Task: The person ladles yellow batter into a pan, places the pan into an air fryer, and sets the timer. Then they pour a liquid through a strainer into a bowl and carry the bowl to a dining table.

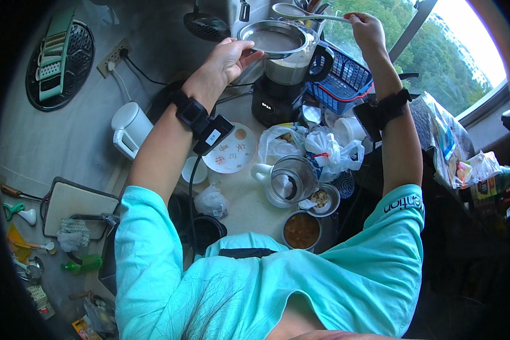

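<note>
My left hand (231,59) grips the rim of a round metal strainer (276,39), thumb on top and fingers beneath. The strainer overlaps the top of a clear blender jug (285,71); whether it rests on the jug I cannot tell. Pale beige-grey liquid fills part of the jug, which sits on a black blender base (276,104) with a lit display. Higher up on the right, my right hand (367,34) pinches the handle end of a pale spoon (292,12). The spoon's bowl points left, above the far side of the strainer.
A blue plastic basket (338,80) stands beside the jug's black handle. Nearer are a clear pitcher (293,178), tied plastic bags (329,148), a pot of brown stew (301,230) and a patterned plate (231,148). A white kettle (131,127) is left, below a wall socket (113,58).
</note>
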`<state>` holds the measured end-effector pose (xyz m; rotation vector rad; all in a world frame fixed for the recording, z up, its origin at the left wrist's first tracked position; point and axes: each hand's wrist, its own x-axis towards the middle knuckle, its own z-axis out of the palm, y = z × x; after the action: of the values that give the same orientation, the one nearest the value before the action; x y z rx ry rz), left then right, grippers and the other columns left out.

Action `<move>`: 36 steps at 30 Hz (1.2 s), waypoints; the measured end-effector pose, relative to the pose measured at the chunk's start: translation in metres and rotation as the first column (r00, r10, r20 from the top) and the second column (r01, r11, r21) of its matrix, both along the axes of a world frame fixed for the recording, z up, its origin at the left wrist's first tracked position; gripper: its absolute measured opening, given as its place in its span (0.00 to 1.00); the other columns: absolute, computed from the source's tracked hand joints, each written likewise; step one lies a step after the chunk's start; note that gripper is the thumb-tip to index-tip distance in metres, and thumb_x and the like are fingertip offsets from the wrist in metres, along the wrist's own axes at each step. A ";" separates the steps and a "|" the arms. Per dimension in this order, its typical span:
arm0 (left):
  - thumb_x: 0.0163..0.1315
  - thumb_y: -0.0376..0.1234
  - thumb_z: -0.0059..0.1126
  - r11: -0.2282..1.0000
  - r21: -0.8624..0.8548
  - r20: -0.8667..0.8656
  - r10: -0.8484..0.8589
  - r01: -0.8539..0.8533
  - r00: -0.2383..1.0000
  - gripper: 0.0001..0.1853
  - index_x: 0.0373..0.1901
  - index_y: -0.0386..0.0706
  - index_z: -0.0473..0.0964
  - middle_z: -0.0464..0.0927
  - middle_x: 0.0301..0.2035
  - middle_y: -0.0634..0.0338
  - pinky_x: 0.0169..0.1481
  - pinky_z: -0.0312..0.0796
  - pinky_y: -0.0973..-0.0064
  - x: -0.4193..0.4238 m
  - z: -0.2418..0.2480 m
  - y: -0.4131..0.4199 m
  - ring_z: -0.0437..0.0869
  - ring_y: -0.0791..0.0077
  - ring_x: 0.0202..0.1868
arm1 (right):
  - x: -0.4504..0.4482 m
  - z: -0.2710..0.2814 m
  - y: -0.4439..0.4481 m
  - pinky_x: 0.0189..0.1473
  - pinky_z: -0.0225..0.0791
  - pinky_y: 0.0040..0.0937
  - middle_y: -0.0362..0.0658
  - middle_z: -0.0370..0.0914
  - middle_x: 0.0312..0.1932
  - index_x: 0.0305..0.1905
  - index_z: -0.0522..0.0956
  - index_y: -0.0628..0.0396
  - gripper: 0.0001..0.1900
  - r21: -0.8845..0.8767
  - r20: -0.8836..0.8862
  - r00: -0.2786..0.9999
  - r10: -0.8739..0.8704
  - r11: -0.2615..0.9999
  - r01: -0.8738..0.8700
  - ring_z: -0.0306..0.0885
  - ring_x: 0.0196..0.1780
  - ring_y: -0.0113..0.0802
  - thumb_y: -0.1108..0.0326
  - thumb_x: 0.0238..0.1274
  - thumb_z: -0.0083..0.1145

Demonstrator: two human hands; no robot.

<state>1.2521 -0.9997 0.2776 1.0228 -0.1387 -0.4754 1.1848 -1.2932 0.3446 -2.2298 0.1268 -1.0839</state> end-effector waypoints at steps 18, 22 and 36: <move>0.60 0.20 0.55 0.990 0.025 -0.016 0.141 -0.141 0.990 0.05 0.34 0.34 0.69 0.74 0.36 0.50 0.42 0.84 0.75 -0.003 0.000 -0.013 0.83 0.63 0.37 | -0.044 -0.005 0.060 0.45 0.66 0.22 0.33 0.72 0.34 0.48 0.79 0.48 0.17 -0.923 0.345 0.899 0.270 0.271 0.273 0.66 0.40 0.28 0.68 0.51 0.65; 0.59 0.20 0.55 0.988 0.028 0.002 0.150 -0.150 0.989 0.05 0.35 0.33 0.70 0.75 0.36 0.50 0.42 0.84 0.74 0.001 0.000 -0.013 0.83 0.63 0.36 | -0.048 -0.011 0.058 0.46 0.65 0.23 0.31 0.72 0.38 0.48 0.79 0.47 0.18 -0.922 0.350 0.903 0.251 0.261 0.285 0.66 0.44 0.28 0.66 0.49 0.66; 0.60 0.20 0.52 0.995 0.073 0.031 0.073 -0.075 0.997 0.07 0.39 0.33 0.70 0.75 0.34 0.53 0.40 0.84 0.78 0.011 0.002 -0.010 0.84 0.66 0.35 | -0.028 -0.024 0.025 0.44 0.63 0.27 0.38 0.79 0.31 0.42 0.82 0.51 0.07 -0.506 0.431 0.902 0.040 0.838 0.204 0.69 0.34 0.35 0.68 0.65 0.53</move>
<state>1.2631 -1.0096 0.2796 1.1036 -0.1085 -0.4013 1.1573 -1.2677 0.3210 -2.4052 -0.3157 -1.8155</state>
